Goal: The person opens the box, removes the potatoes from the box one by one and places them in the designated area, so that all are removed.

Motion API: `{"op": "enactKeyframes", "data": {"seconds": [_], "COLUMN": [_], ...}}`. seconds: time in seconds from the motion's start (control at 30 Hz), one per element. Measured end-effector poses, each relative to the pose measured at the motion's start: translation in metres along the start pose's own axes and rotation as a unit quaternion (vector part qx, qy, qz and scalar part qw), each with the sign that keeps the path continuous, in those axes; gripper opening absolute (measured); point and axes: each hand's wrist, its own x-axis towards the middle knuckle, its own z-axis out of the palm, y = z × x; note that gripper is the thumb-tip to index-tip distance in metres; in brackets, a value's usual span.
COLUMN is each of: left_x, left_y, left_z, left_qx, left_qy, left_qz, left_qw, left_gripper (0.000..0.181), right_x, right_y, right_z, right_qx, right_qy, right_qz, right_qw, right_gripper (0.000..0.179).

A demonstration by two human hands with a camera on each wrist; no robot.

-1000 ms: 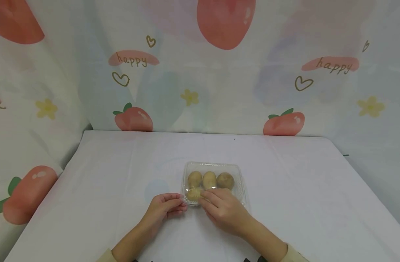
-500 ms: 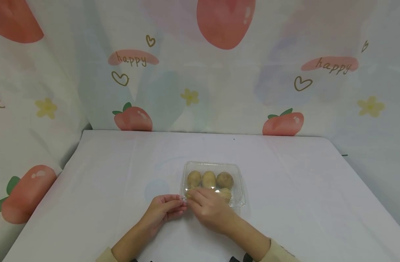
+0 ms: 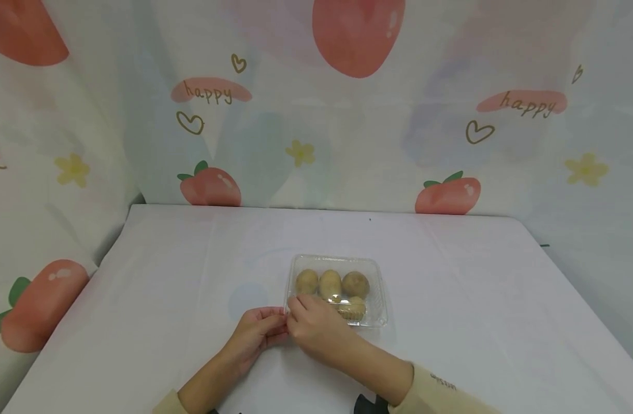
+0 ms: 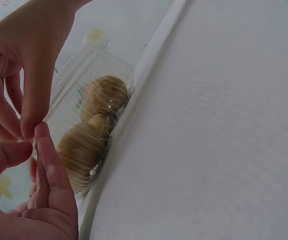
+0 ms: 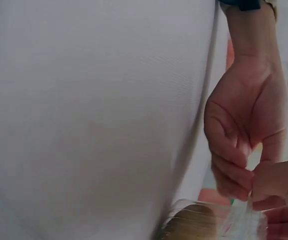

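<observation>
A clear plastic clamshell box (image 3: pixel 381 305) with several potatoes (image 3: pixel 355 284) inside stands on the white table, its lid down over them. My left hand (image 3: pixel 256 333) pinches the rim at the box's near left corner between thumb and index finger. Right beside it, the right hand (image 3: pixel 319 330) reaches over the front of the box and pinches the same corner with thumb and fingertips. In the left wrist view the fingertips of both hands meet at the rim, and potatoes (image 4: pixel 81 150) show through the ribbed wall. The right hand hides the box's front left part in the head view.
The white-covered table (image 3: pixel 477 310) extends around the box on all sides. Behind it and to the left hangs a cloth backdrop (image 3: pixel 347 132) printed with fruit, hearts and flowers.
My right hand has slid left along the front of the box to the near left corner, uncovering the front right potato. The left hand and the box have stayed nearly in place.
</observation>
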Motion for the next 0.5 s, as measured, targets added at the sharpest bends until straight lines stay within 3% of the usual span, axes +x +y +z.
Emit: {"op": "enactKeyframes", "data": {"seconds": [0.2, 0.5], "left_x": [0.0, 0.002], "left_y": [-0.002, -0.002], "left_z": [-0.001, 0.004], "left_qx": [0.016, 0.036], "left_qy": [0.0, 0.025], "left_qz": [0.008, 0.003], "left_qw": [0.9998, 0.9991], "left_gripper": [0.021, 0.007], "right_x": [0.012, 0.019], "right_y": [-0.004, -0.005], "right_z": [-0.004, -0.003], "right_qx": [-0.055, -0.073], "right_qy": [-0.051, -0.078], "right_qz": [-0.01, -0.027], "right_qw": [0.9972, 0.9939], "right_gripper": [0.008, 0.009]}}
